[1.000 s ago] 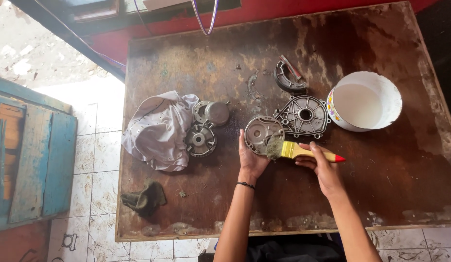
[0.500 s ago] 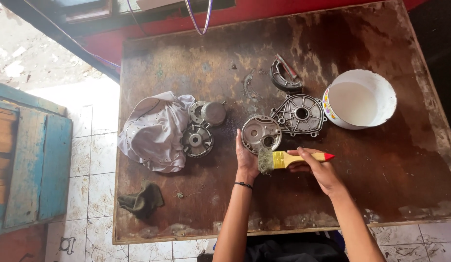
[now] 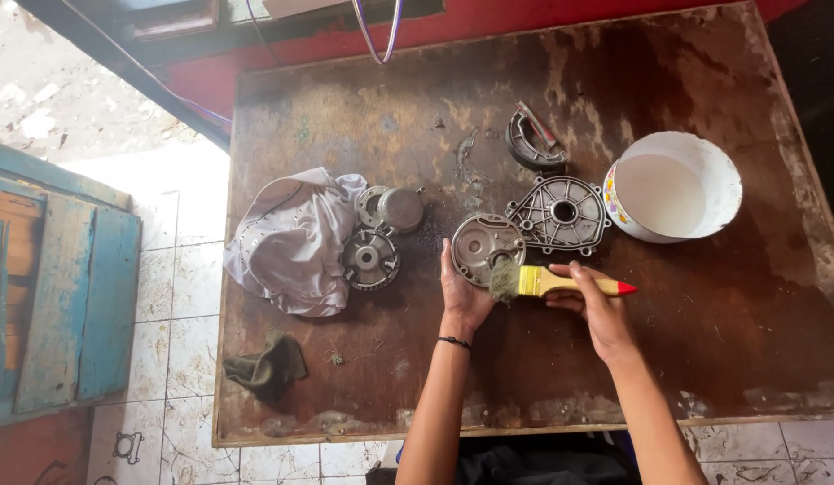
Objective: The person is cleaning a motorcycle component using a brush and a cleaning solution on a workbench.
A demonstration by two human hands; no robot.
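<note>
Desk, brown, worn. Near left corner: dark rag. Mid-desk, toward near edge: left hand, grip released, palm against the lower rim of a round metal disc. Right hand, grip clenched on a yellow-handled brush, red tip, bristles touching the disc's near rim. Just beyond: finned cover plate, touching the disc. Left side: white cloth, hub, small drum. Right side: white bowl. Farther: curved shoe.
</note>
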